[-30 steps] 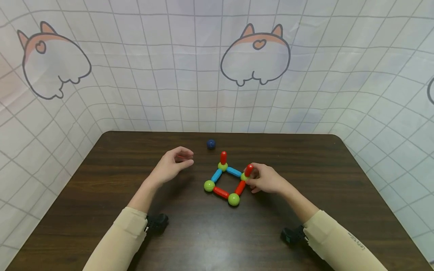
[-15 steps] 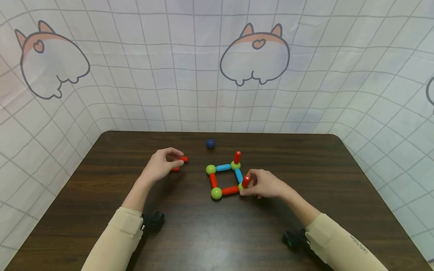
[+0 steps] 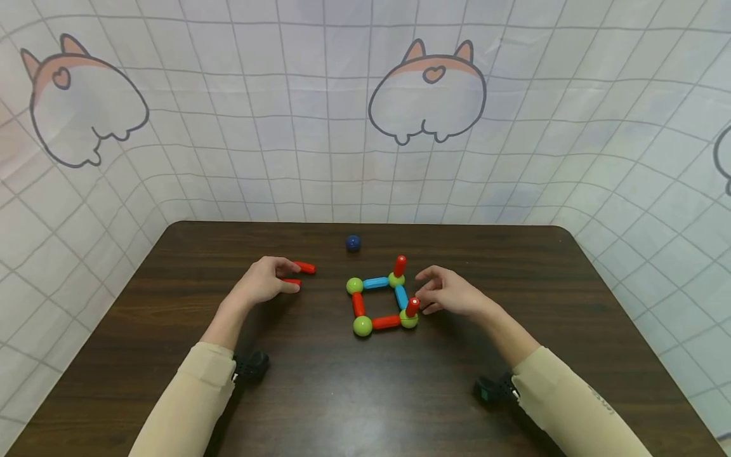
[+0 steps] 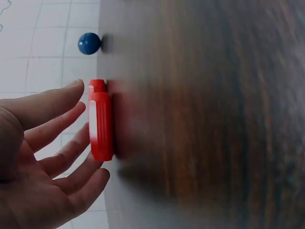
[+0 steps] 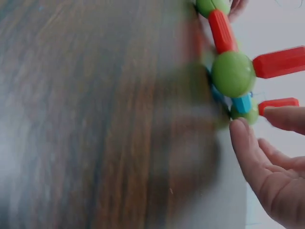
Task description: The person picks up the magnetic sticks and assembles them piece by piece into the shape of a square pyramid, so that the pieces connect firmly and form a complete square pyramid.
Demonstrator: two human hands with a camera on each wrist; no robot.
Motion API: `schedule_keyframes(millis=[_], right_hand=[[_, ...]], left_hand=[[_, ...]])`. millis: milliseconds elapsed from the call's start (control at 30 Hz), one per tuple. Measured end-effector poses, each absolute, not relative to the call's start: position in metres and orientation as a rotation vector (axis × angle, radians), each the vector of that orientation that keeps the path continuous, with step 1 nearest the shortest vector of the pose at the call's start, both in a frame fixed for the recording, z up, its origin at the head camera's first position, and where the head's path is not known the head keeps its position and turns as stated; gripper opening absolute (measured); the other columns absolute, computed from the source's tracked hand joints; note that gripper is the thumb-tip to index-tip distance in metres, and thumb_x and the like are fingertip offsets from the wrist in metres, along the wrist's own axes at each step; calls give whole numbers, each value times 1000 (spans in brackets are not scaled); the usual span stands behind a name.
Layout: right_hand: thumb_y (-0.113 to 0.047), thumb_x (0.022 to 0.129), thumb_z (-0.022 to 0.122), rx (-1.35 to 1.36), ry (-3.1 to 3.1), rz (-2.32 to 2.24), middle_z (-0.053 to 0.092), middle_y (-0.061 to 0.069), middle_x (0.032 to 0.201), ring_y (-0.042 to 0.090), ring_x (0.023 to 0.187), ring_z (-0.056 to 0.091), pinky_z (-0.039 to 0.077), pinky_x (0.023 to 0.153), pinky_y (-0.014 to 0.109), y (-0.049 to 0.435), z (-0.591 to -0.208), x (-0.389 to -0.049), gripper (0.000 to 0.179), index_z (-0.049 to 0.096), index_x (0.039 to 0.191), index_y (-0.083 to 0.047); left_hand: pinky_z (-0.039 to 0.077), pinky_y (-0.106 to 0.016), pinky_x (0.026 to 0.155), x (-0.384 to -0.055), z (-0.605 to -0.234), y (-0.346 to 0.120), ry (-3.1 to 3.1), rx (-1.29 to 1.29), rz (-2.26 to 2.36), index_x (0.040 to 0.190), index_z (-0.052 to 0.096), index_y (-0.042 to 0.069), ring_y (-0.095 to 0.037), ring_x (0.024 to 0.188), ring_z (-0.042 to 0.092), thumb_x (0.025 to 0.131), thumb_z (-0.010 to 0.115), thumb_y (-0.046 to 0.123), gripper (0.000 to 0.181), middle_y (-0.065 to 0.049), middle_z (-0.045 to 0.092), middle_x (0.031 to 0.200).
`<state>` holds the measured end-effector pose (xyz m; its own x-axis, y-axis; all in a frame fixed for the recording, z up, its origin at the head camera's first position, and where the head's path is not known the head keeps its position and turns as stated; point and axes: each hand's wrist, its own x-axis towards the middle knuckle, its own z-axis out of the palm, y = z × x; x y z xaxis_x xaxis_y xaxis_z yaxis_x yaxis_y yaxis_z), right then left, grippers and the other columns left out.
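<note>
A square of magnetic sticks and balls lies mid-table. Green balls (image 3: 362, 326) form its corners, joined by red sticks (image 3: 386, 322) and blue sticks (image 3: 375, 283). Two more red sticks stand up from its right-hand balls, one being the front upright stick (image 3: 412, 307). Just right of the square, my right hand (image 3: 448, 292) hovers with loosely bent fingers, holding nothing. To the left, my left hand (image 3: 265, 279) reaches over two loose red sticks (image 3: 305, 267). In the left wrist view its thumb and fingers are spread around the nearer loose stick (image 4: 101, 126) without a grip.
A dark blue ball (image 3: 353, 242) sits near the back edge of the brown wooden table (image 3: 365, 393). Behind the table hangs a white grid-patterned curtain (image 3: 274, 127) with animal drawings. Each wrist wears a black camera.
The square has turned and been set down, and my right hand has let go of its right corner. My left hand has moved left, and the two loose red sticks have come into view.
</note>
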<state>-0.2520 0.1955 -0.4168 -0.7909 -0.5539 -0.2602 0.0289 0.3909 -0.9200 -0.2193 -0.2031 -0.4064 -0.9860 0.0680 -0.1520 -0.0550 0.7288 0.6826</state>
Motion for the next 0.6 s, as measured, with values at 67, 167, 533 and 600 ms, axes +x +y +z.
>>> schedule_keyframes(millis=[67, 167, 533, 600], right_hand=[[-6, 101, 63, -401, 2125, -1436, 66, 23, 114, 29, 93, 70, 58, 86, 44, 190, -418, -253, 52, 39, 144, 10], [-12, 100, 68, -362, 2159, -1423, 66, 22, 116, 27, 94, 71, 58, 87, 42, 182, -421, -253, 58, 39, 147, 7], [-7, 92, 76, -417, 2227, -1381, 69, 18, 101, 22, 80, 69, 60, 79, 37, 168, -424, -256, 69, 40, 151, 2], [-7, 92, 76, -421, 2244, -1368, 68, 17, 100, 21, 79, 68, 60, 77, 37, 168, -424, -255, 71, 39, 153, 2]], left_hand=[[47, -50, 93, -221, -409, -204, 2763, 25, 1079, 124, 70, 0, -36, 113, 59, 90, 80, 13, 38, -20, 66, 125], [49, -48, 90, -221, -412, -206, 2780, 63, 1046, 120, 72, 1, -34, 106, 61, 89, 80, 12, 34, -17, 69, 119], [50, -47, 89, -221, -415, -205, 2808, 106, 954, 111, 73, 4, -30, 101, 63, 92, 78, 9, 20, -10, 71, 107], [50, -48, 90, -221, -414, -203, 2810, 123, 937, 111, 72, 4, -30, 102, 63, 93, 77, 9, 20, -10, 70, 107]])
